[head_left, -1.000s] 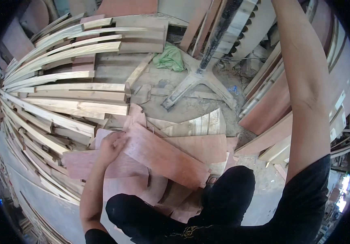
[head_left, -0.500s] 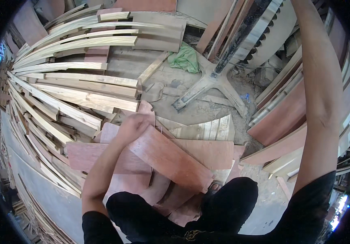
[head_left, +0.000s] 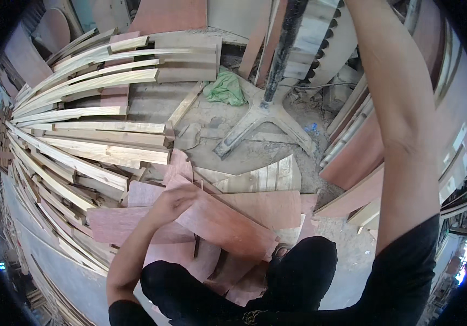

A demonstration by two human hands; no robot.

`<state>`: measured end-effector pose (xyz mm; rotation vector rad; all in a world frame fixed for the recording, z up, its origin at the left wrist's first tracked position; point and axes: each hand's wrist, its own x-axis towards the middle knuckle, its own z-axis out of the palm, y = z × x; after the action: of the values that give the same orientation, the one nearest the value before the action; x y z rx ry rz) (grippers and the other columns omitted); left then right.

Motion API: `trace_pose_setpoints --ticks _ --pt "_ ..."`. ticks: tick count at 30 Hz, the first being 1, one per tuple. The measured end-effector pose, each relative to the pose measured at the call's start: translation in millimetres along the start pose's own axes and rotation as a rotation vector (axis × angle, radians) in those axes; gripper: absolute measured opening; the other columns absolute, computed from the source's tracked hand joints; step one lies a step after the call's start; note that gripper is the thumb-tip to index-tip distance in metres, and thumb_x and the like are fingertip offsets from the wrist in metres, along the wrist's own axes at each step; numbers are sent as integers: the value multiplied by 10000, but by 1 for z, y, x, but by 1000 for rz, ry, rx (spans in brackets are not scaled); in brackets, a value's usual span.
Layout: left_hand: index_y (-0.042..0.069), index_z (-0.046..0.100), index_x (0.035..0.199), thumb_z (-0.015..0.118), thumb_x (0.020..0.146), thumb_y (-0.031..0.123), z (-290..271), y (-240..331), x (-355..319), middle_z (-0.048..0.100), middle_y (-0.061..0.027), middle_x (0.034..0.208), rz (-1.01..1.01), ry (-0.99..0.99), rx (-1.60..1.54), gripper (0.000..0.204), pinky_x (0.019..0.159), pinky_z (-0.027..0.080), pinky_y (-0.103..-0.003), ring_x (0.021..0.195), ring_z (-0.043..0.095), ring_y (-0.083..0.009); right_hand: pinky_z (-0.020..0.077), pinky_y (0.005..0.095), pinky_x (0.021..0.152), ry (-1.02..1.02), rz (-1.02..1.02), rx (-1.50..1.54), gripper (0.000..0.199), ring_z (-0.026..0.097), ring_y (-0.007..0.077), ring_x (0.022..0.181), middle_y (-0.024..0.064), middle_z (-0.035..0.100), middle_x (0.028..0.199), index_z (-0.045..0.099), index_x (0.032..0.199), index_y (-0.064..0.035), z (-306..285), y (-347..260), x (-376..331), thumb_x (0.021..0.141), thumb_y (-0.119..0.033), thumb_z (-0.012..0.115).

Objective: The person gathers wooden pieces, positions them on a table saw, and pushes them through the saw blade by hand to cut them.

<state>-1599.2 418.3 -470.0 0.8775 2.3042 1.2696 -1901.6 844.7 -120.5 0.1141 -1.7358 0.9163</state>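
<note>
My left hand point(head_left: 172, 205) is closed at the upper left end of a long reddish plywood strip point(head_left: 233, 224); its fingers are bent over the strip's edge and partly hidden. That strip slants down to the right, toward my foot, across a loose pile of plywood offcuts. A pinkish offcut point(head_left: 117, 224) lies under my left wrist, and a paler brown one point(head_left: 271, 209) sticks out on the right. My right arm reaches up past the top edge of the picture, so that hand is out of sight.
Many pale wood battens point(head_left: 103, 146) are stacked on the left. Ahead stands a dark post on a dusty cross-shaped metal foot point(head_left: 260, 117), with a green cloth or bag point(head_left: 226, 89) beside it. Boards and curved plywood sheets point(head_left: 355, 149) lean on the right.
My left hand has slid nearer to me along the strip's left end, baring its upper corner. The strip has hardly moved. The whole view has shifted a little.
</note>
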Motion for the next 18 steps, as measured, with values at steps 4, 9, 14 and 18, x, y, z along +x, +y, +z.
trace_pose_setpoints --ticks 4,9,14,18 --pt "8 697 1138 669 914 59 -31 39 -58 702 -142 1160 -355 32 -110 232 875 536 -320 1103 659 -230 526 428 858 -33 -56 2 408 679 406 958 266 700 942 648 1035 66 5 11 0 767 -239 693" --pt "-27 686 1109 671 935 110 -46 37 -170 714 -113 1033 -598 348 -22 223 850 522 -308 958 656 -176 499 461 932 -32 -8 0 499 637 451 1072 304 679 1046 593 1165 55 15 -5 9 772 -242 673" --pt "-17 707 1016 687 913 88 -21 16 -296 721 -125 1020 -715 585 -45 149 856 523 -354 979 647 -159 540 435 717 -33 -115 -57 428 689 277 774 141 708 829 638 1047 -8 31 35 3 817 -361 711" --pt "-50 690 1118 632 985 198 6 41 -339 712 -127 1001 -790 576 37 287 898 505 -347 978 637 -204 538 449 767 55 -7 -55 443 684 371 823 216 697 848 622 1006 19 18 25 -4 785 -360 688"
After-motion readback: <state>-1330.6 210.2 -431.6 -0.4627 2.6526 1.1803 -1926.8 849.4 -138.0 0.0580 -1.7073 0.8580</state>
